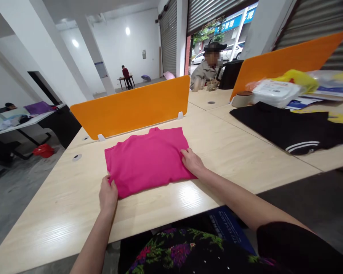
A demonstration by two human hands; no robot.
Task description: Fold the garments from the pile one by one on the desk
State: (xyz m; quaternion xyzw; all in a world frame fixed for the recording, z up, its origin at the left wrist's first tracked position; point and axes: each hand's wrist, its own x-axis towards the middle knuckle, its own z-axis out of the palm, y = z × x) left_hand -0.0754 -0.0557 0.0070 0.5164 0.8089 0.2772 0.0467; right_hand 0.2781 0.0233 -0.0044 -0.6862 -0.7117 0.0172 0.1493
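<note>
Pink, soft-looking cloth [148,160] is pinched at both ends: the left hand [108,194] has thumb and fingers closed on its near left corner, and the right hand [193,161] grips its right edge, about midway along. It should be light and limp, unlikely to slip or break (its small rumples suggest it creases easily), so the corners and short edges look the best places to take hold. It lies flat, its long axis running left to right, roughly parallel to the near edge of the desk [60,198], with a small tab-like fold [154,130] pointing to the far edge. An orange divider [131,108] stands along that far edge, just behind the cloth. Toward the right, a black garment [274,123] lies near a white package [277,92].
</note>
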